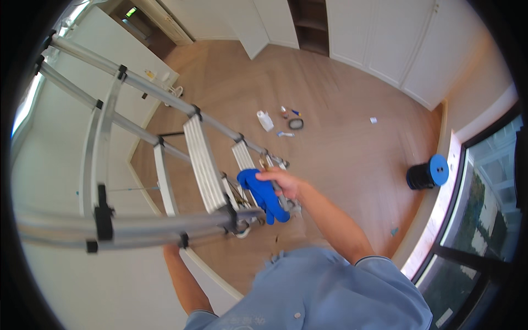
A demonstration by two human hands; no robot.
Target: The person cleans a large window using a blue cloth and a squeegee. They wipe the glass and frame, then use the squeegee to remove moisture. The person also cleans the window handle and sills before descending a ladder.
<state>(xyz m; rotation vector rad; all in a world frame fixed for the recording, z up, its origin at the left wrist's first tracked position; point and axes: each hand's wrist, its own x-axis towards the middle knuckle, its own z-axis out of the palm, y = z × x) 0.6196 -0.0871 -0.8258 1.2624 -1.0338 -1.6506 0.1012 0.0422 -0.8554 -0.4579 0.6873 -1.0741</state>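
Observation:
My right hand (286,183) is closed around a blue glove (264,196) and a slim tool (266,163) with a brownish end, whose kind I cannot tell. It is above the lower treads of an aluminium telescopic ladder (204,163), which stands open in front of me and to the left. My left hand (171,247) is at the ladder's near side rail, mostly hidden behind it; only a bit of it and the forearm show. Whether its fingers grip the rail cannot be seen.
On the wooden floor lie a white bottle or bag (265,121), a dark roundish item (295,123), a small brush-like tool (286,134) and a small bottle (284,112). A blue-ended cable spool (438,170) stands by the window at right. White cabinets (371,37) line the far wall.

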